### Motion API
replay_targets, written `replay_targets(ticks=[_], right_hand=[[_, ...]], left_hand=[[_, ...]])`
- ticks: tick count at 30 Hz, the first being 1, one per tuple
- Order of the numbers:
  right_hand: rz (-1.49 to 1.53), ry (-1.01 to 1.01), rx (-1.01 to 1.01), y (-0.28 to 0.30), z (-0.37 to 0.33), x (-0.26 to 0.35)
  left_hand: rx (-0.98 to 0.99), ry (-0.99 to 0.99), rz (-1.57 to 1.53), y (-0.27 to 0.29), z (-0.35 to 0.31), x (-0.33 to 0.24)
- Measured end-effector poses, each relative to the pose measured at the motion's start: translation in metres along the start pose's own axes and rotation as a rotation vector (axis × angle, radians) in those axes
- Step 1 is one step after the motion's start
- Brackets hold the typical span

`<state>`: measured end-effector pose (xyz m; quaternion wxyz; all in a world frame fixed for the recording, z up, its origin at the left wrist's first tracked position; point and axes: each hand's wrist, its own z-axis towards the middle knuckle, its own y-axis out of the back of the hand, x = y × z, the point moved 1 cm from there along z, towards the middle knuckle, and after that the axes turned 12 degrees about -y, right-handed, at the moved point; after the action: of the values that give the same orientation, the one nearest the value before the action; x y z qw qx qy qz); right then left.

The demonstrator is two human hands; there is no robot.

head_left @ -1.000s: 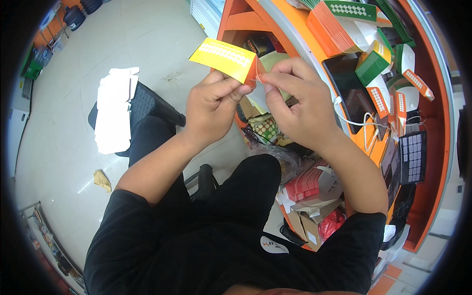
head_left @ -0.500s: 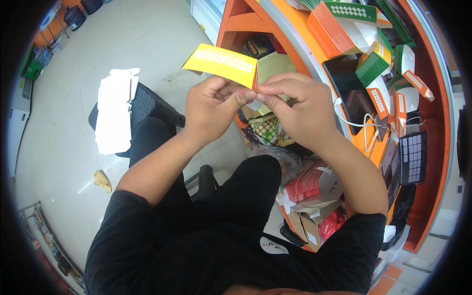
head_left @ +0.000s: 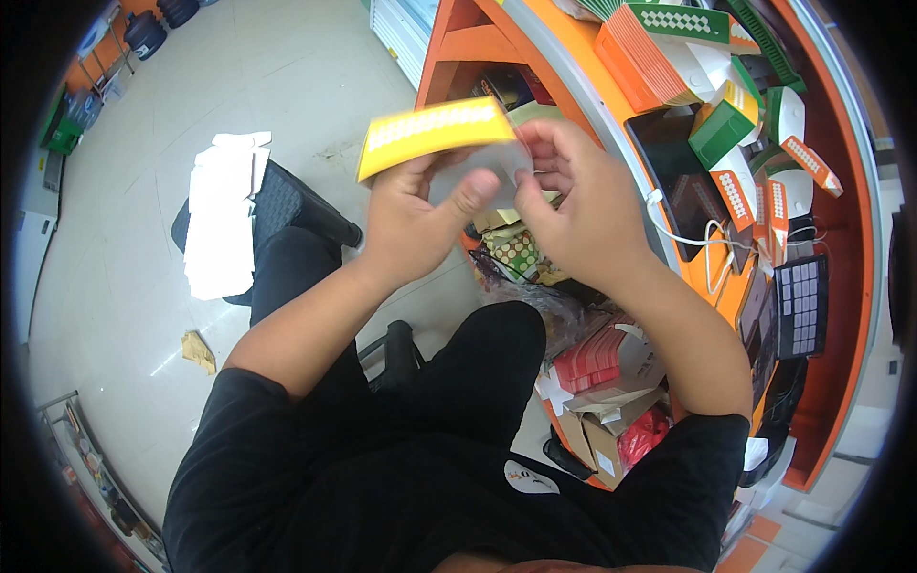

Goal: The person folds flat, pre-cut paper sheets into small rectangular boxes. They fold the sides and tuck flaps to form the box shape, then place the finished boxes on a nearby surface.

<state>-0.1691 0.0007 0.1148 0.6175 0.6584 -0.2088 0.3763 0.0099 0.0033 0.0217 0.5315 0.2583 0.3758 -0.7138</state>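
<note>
A yellow carton blank (head_left: 435,131) is gripped in the left hand (head_left: 413,222), thumb pressed to its white underside, and pinched at its right edge by the right hand (head_left: 573,205), held up before the chest beside the orange counter (head_left: 583,72). Creases are best pressed squarely along the scored lines. A white dotted band is seen on the yellow face.

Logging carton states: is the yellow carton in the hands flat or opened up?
Partly opened: the yellow carton shows its white inside between both hands.
</note>
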Motion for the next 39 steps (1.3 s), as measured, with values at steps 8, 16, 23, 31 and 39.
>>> replay_targets(ticks=[8, 16, 23, 31, 39], right_hand=[[0.231, -0.184, -0.005, 0.003, 0.004, 0.006], [-0.069, -0.029, -0.131, 0.009, 0.003, 0.006], [-0.186, 0.178, -0.326, 0.014, 0.008, 0.002], [-0.028, -0.052, -0.078, 0.011, 0.007, 0.009], [0.08, -0.123, 0.055, 0.011, 0.003, 0.013]], left_hand=[[0.146, -0.452, 0.771, -0.012, -0.01, 0.012], [0.199, -0.495, 0.795, -0.016, -0.011, -0.001], [0.103, -0.519, 0.642, -0.017, -0.006, -0.001], [-0.034, -0.134, 0.283, -0.012, -0.01, 0.007], [-0.094, 0.003, -0.017, -0.017, -0.012, 0.007]])
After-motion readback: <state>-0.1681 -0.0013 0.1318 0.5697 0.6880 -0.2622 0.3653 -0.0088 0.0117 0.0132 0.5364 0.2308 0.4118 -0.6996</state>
